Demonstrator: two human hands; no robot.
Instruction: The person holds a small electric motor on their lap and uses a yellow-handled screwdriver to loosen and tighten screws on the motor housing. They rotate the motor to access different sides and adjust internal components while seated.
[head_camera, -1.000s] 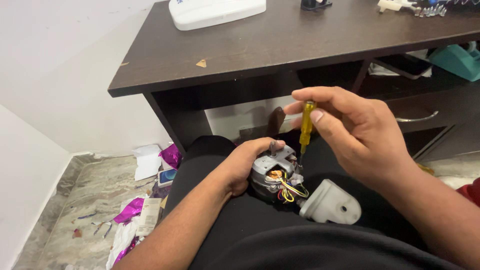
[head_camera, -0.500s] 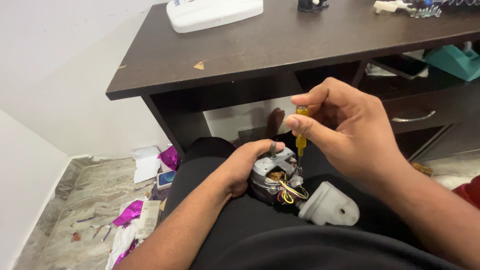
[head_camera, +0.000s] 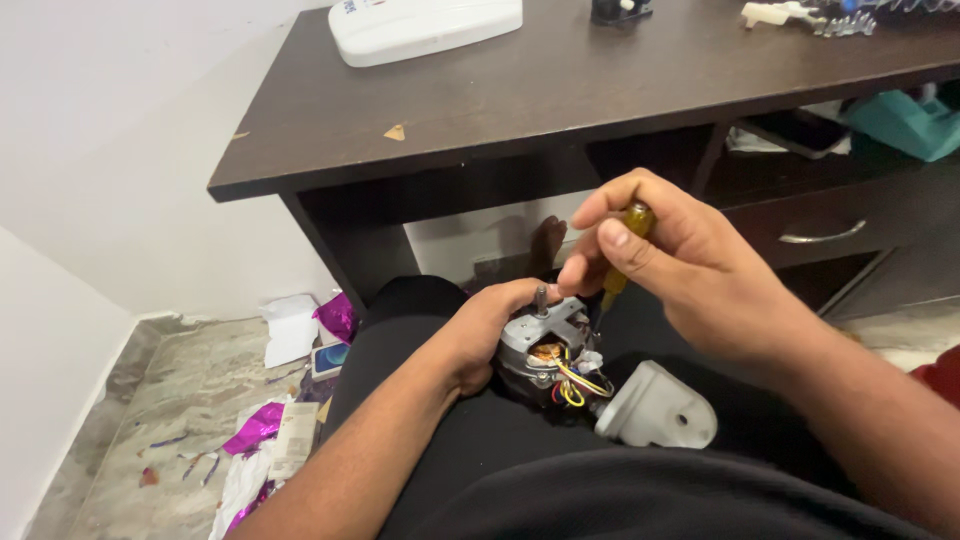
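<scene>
Lowered since the earlier frame, the right hand (head_camera: 690, 265) has its grip clamped on the yellow screwdriver (head_camera: 625, 255), shaft near upright, tip down at the small motor (head_camera: 550, 350) on the lap. Left hand (head_camera: 480, 335), nearer, grips the motor's left side. White housing (head_camera: 655, 410) lies right of the motor; dark surface (head_camera: 500, 100) beyond.

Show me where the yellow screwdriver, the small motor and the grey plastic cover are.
yellow screwdriver (head_camera: 637, 218), head view, on its handle.
small motor (head_camera: 545, 335), head view, on its metal top bracket.
grey plastic cover (head_camera: 655, 408), head view, on its rounded body.
</scene>
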